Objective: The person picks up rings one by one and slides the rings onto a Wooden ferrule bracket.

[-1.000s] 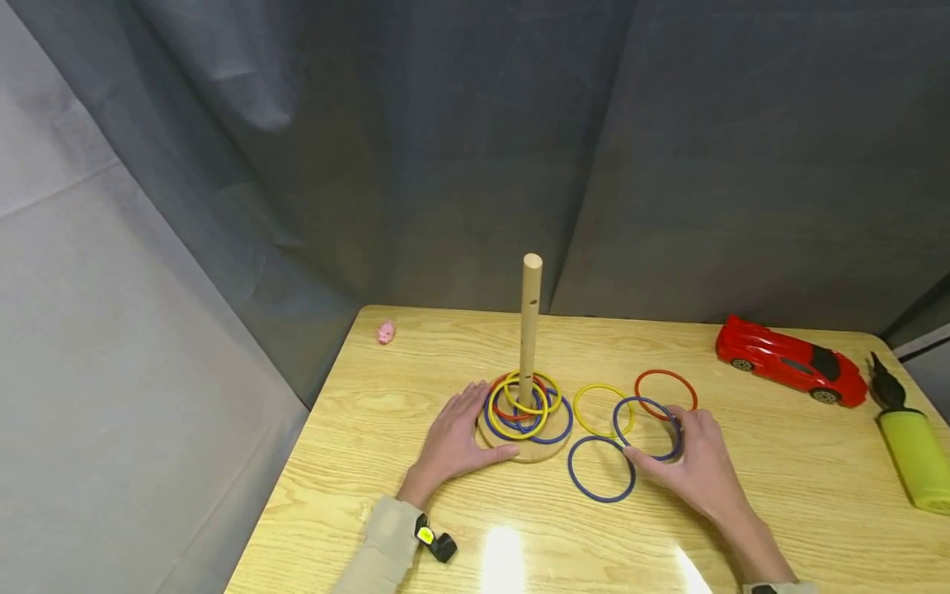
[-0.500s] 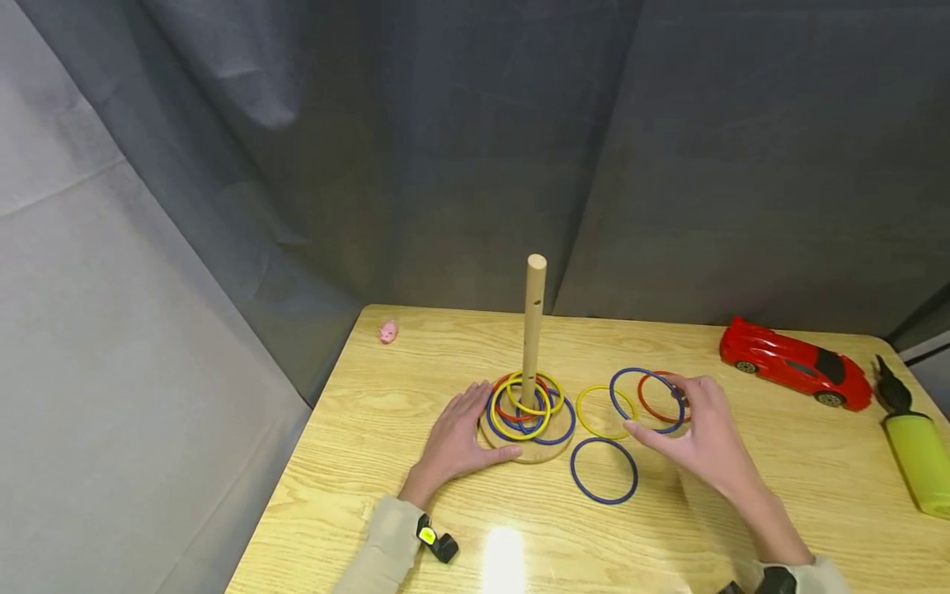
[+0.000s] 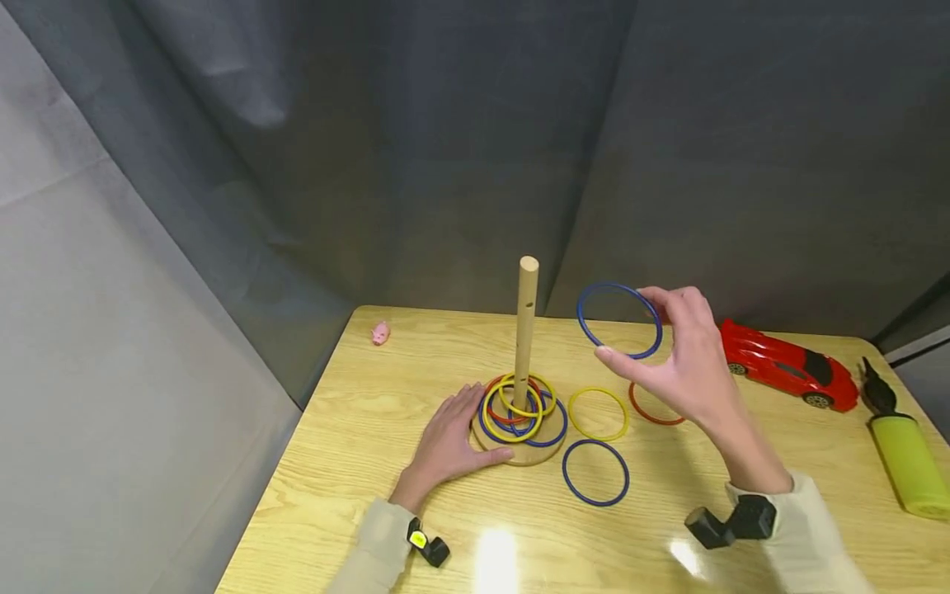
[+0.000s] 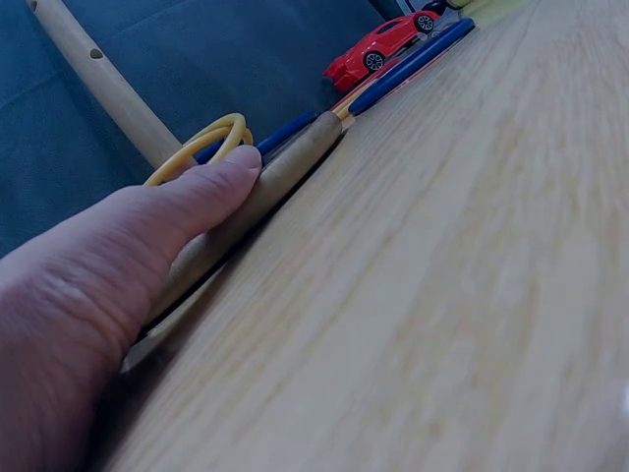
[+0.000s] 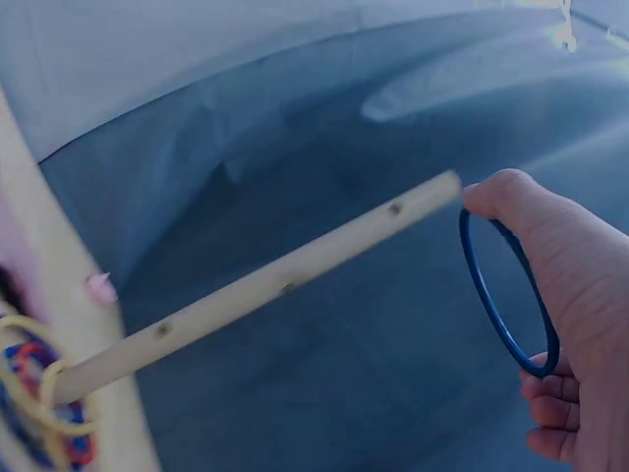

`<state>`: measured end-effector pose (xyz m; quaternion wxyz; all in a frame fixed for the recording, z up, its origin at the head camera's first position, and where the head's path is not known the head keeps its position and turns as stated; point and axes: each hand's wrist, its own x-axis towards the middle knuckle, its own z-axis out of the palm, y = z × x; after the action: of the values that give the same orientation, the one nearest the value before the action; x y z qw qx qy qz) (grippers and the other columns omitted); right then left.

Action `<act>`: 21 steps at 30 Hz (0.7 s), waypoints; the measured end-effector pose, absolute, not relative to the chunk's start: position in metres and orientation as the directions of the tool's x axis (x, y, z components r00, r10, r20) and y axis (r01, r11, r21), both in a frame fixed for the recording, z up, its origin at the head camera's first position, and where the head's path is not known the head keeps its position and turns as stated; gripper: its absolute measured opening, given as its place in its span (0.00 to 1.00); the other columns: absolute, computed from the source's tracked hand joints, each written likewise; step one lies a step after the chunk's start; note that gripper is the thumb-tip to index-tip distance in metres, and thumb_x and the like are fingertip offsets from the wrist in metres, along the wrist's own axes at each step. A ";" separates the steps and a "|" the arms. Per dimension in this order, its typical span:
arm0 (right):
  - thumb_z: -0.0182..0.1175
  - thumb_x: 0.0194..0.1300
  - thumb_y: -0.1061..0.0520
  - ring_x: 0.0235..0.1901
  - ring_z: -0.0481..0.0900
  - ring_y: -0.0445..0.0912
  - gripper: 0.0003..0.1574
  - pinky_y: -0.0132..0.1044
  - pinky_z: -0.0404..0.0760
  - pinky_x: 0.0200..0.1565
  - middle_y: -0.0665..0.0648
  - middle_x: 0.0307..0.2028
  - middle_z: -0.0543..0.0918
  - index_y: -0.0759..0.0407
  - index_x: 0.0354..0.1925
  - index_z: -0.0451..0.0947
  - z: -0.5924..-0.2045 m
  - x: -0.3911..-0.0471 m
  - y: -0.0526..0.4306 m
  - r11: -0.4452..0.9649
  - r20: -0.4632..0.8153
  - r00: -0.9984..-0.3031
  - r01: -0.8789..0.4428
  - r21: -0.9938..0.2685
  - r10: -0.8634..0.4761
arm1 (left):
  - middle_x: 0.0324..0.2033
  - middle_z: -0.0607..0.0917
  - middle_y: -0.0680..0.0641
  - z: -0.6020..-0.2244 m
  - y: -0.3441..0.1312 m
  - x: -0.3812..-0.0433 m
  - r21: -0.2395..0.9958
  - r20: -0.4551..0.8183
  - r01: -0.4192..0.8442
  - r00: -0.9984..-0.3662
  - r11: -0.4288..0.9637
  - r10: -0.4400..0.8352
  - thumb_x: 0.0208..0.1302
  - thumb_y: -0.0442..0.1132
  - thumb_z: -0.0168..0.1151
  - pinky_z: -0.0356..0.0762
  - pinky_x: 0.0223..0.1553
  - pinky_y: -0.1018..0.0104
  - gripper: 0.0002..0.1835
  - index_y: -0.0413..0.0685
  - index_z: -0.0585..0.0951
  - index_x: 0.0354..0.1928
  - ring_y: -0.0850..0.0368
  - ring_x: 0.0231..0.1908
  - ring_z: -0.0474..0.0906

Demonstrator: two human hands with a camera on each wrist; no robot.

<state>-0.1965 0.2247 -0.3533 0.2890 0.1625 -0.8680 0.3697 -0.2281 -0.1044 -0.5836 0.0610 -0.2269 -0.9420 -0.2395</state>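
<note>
A wooden peg (image 3: 525, 338) rises from a round wooden base (image 3: 525, 455), with several red, yellow and blue rings loosely piled around its foot. My left hand (image 3: 448, 444) rests at the near left side of that base, fingers spread and fairly straight; in the left wrist view the thumb (image 4: 211, 187) lies along its rim. Raised above the table, my right hand (image 3: 693, 363) pinches a blue ring (image 3: 612, 285) between thumb and fingers. The held ring tilts to the right of the peg; in the right wrist view the blue ring (image 5: 486, 295) appears just beyond the peg's tip.
A yellow ring (image 3: 597, 389), another blue ring (image 3: 627, 474) and a red ring (image 3: 656, 422) lie on the table right of the base. Farther right are a red toy car (image 3: 790, 363) and a yellow-green pump (image 3: 909, 466). A small pink pig (image 3: 380, 333) sits back left.
My right hand has lifted the blue ring from low over the other rings to well above the table, moving it up and slightly left. My left hand stays at the base.
</note>
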 end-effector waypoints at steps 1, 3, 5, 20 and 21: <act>0.84 0.44 0.52 0.46 0.67 0.46 0.46 0.40 0.65 0.43 0.58 0.44 0.76 0.62 0.60 0.79 -0.346 -0.197 0.222 0.665 0.637 -0.768 -0.511 -0.546 -0.067 | 0.81 0.60 0.48 -0.583 -0.105 -0.228 0.428 0.231 0.462 -0.887 0.776 0.401 0.51 0.85 0.60 0.52 0.81 0.50 0.67 0.48 0.56 0.83 0.50 0.81 0.52; 0.84 0.43 0.53 0.46 0.67 0.45 0.46 0.38 0.66 0.44 0.57 0.45 0.76 0.61 0.60 0.79 -0.332 -0.200 0.216 0.646 0.658 -0.750 -0.538 -0.542 -0.072 | 0.81 0.60 0.48 -0.582 -0.105 -0.228 0.439 0.237 0.466 -0.885 0.768 0.402 0.51 0.84 0.61 0.51 0.81 0.50 0.67 0.48 0.57 0.83 0.50 0.81 0.52; 0.84 0.43 0.53 0.47 0.68 0.43 0.46 0.36 0.67 0.46 0.56 0.45 0.75 0.61 0.60 0.79 -0.321 -0.203 0.209 0.631 0.674 -0.733 -0.565 -0.532 -0.088 | 0.81 0.61 0.48 -0.582 -0.106 -0.229 0.441 0.236 0.465 -0.885 0.768 0.401 0.51 0.84 0.61 0.51 0.81 0.50 0.67 0.48 0.57 0.83 0.50 0.81 0.52; 0.82 0.47 0.42 0.47 0.67 0.51 0.47 0.44 0.69 0.45 0.58 0.45 0.74 0.63 0.59 0.78 -0.322 -0.237 0.166 0.608 0.649 -0.717 -0.641 -0.469 -0.256 | 0.81 0.61 0.49 -0.582 -0.104 -0.230 0.449 0.225 0.453 -0.891 0.770 0.393 0.51 0.85 0.61 0.50 0.82 0.52 0.67 0.49 0.57 0.83 0.51 0.81 0.52; 0.82 0.47 0.41 0.46 0.67 0.51 0.48 0.44 0.68 0.45 0.58 0.45 0.74 0.63 0.59 0.77 -0.327 -0.236 0.165 0.612 0.638 -0.724 -0.636 -0.470 -0.264 | 0.81 0.61 0.48 -0.582 -0.104 -0.230 0.449 0.227 0.455 -0.890 0.769 0.394 0.51 0.85 0.60 0.50 0.82 0.51 0.67 0.49 0.57 0.83 0.51 0.81 0.52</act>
<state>-0.2360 0.1654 -0.3274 0.2632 0.2622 -0.8583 0.3541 -0.2299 -0.1036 -0.5821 0.0598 -0.2262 -0.9385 -0.2539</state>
